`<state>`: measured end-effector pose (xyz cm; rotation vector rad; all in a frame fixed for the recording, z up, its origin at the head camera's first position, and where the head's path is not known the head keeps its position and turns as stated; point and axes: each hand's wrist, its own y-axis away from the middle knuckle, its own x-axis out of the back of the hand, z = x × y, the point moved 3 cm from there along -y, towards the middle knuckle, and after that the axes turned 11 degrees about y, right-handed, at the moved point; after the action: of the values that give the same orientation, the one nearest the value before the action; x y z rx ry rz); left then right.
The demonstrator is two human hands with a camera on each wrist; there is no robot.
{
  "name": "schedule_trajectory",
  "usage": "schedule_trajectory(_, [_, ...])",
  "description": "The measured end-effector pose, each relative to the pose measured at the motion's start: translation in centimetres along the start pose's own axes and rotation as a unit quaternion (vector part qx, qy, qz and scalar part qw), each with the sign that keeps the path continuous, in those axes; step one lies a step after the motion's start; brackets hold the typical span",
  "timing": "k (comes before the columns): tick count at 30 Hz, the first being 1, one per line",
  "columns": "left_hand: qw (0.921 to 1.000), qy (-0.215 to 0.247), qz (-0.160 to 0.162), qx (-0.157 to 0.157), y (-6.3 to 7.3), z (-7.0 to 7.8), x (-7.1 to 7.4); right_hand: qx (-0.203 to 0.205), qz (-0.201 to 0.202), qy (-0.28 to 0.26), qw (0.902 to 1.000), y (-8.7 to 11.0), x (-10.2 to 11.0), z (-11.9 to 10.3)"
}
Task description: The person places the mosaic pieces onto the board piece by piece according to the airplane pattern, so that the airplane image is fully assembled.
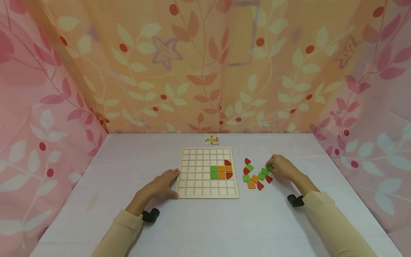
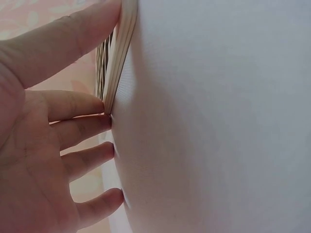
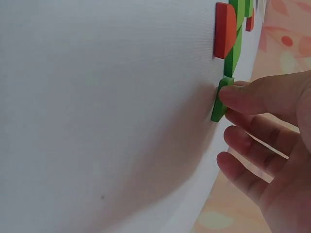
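A wooden grid board (image 1: 192,183) lies on the table, with green squares, orange squares and red quarter-round pieces in cells toward its right side. My left hand (image 1: 163,184) rests beside it, thumb and fingertips touching the left edge, fingers spread and nearly straight. In the left wrist view, the board's rim (image 2: 120,63) meets the thumb and forefinger. To the right, my right hand (image 1: 282,167) pinches a green square tile (image 3: 222,103) between thumb and forefinger, at the loose pieces' right end. A loose red quarter-round piece (image 3: 224,31) lies near that tile.
Several loose green, orange and red pieces lie right of the board, including an orange square (image 1: 251,185) and a red quarter-round (image 1: 247,161). A small pattern card (image 1: 211,139) lies behind the board. Patterned curtains (image 1: 205,71) enclose the table's back and sides.
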<state>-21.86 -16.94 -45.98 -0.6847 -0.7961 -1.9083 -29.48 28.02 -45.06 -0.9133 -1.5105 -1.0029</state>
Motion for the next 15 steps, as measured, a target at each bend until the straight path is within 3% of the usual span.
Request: schedule_trajectory(15, [0.9999, -0.006, -0.006, 0.010, -0.26, -0.07, -0.05, -0.010, 0.002, 0.024, 0.9997, 0.52, 0.04, -0.07])
